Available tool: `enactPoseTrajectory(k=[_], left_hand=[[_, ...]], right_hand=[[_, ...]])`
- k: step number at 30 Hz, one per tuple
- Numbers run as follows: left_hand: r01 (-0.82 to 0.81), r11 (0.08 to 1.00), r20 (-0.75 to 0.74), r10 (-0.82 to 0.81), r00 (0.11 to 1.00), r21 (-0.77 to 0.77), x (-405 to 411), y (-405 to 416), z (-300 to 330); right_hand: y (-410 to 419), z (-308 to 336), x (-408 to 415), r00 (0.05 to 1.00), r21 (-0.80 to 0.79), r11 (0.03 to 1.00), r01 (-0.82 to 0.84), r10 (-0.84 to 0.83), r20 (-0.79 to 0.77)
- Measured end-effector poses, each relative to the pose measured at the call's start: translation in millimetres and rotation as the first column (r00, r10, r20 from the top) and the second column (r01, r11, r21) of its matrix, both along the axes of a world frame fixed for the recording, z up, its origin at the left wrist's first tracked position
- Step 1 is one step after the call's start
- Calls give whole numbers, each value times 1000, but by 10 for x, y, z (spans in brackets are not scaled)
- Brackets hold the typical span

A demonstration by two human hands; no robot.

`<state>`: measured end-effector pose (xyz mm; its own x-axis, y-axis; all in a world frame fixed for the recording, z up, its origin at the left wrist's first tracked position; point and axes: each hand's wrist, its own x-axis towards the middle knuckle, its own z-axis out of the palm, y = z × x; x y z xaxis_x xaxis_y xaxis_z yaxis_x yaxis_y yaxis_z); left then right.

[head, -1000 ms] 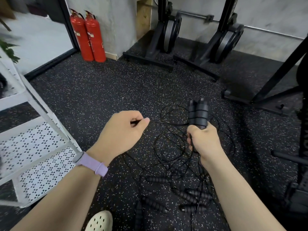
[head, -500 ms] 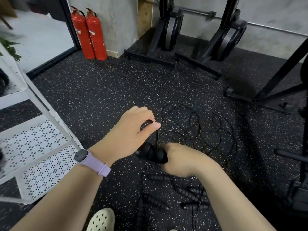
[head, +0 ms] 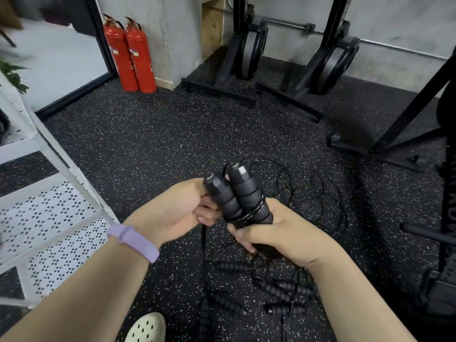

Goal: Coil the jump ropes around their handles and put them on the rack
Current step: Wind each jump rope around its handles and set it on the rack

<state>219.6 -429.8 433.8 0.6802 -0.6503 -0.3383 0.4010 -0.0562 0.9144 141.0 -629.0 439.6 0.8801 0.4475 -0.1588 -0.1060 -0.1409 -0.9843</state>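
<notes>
With the right hand (head: 278,233) gripping both handles (head: 237,196), the left hand (head: 182,211) pinching the cord (head: 203,239) should wind tight, even turns

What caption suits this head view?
Both hands wind black cord around paired jump rope handles, more ropes tangled below.
</notes>
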Motion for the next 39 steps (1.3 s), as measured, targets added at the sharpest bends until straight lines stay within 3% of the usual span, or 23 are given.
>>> enactPoseTrajectory(k=[2,6,10,16,23,31,39], left_hand=[[-56,998,-54,53,997,-39,-46,-84,37],[-212,974,8,212,977,75,-94,-213,48],[-374,912,-33,385,922,168,-105,-314,-33],[-478,865,-137,497,857,152,-85,-336,-95],[-444,874,-176,477,861,200,-91,-292,-116],[-364,876,-162,428,889,315,-172,-319,-81],[-402,863,-120,454,883,307,-130,-334,-66]], right_hand=[[12,14,5,999,97,995,32,-31,-11],[31,-42,35,994,162,982,101,-91,-67],[104,-94,79,975,135,971,196,-178,-134],[247,-135,110,964,61,962,267,-267,-4],[368,-166,121,946,118,941,316,-304,-115],[206,-121,107,921,283,945,165,-45,-386],[346,-149,83,931,322,903,286,-183,-314]])
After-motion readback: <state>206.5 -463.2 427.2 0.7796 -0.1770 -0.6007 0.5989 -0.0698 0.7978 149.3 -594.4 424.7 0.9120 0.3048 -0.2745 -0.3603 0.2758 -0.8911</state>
